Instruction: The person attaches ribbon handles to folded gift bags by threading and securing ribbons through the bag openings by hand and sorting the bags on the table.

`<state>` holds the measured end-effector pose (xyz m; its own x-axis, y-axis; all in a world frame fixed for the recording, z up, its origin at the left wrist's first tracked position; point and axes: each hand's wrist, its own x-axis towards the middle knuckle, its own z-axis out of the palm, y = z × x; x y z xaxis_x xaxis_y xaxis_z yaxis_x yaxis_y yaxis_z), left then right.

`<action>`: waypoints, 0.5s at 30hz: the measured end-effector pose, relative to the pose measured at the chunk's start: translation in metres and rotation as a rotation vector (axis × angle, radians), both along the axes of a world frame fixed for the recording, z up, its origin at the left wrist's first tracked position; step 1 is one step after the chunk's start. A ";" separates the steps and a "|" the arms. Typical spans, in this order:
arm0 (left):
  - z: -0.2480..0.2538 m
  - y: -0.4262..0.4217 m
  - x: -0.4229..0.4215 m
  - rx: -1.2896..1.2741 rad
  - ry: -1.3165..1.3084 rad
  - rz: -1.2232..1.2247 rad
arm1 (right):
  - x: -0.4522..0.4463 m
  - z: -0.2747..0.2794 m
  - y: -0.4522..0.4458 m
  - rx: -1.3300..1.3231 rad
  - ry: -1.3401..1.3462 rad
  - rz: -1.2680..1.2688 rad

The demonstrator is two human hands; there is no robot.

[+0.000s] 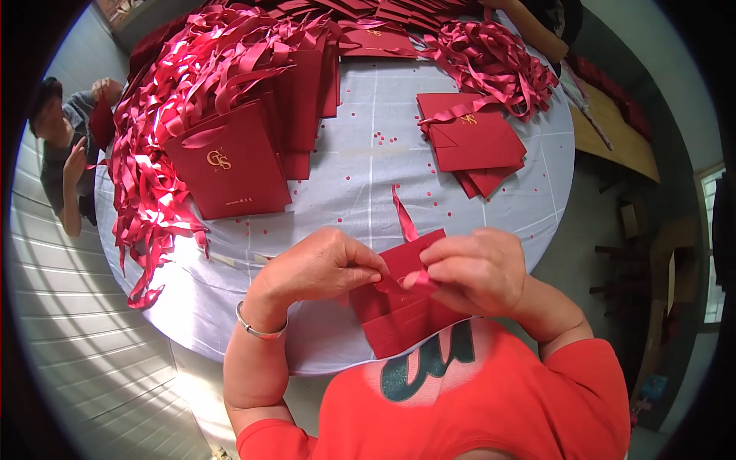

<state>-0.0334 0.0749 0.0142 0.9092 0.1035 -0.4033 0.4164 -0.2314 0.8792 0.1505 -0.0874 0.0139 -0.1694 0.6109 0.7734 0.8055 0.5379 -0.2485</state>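
Observation:
A dark red paper gift bag (406,324) lies flat at the table's near edge, against my shirt. My left hand (326,267) is closed in a pinch over the bag's left side, where a bit of red ribbon shows at the fingertips. My right hand (481,270) is closed over the bag's right side, and a pink-red ribbon (420,284) runs from its fingers toward the left hand. Part of the bag is hidden under both hands. Beyond the bag's top edge, a loose ribbon end (404,215) sticks out onto the cloth.
Red bags with gold lettering (238,165) stand stacked at left under a heap of ribbons (207,65). At right lie flat bags (471,142) below another ribbon pile (498,65). Small red discs (383,139) dot the white tablecloth (368,100). Other people sit at left and far right.

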 end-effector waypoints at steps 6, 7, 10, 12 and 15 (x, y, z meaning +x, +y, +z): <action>-0.001 0.002 0.000 0.069 -0.042 -0.032 | -0.008 0.002 -0.011 -0.002 -0.068 0.061; -0.003 0.002 0.000 0.064 -0.043 -0.031 | -0.010 0.000 -0.010 0.027 -0.059 0.058; -0.008 0.004 -0.002 0.112 -0.115 -0.063 | -0.009 -0.005 -0.013 0.044 -0.044 0.090; -0.008 0.005 -0.003 0.077 -0.124 -0.062 | -0.008 -0.006 -0.016 0.040 -0.053 0.088; -0.008 0.006 -0.003 0.062 -0.112 -0.066 | -0.007 -0.006 -0.016 0.024 -0.026 0.067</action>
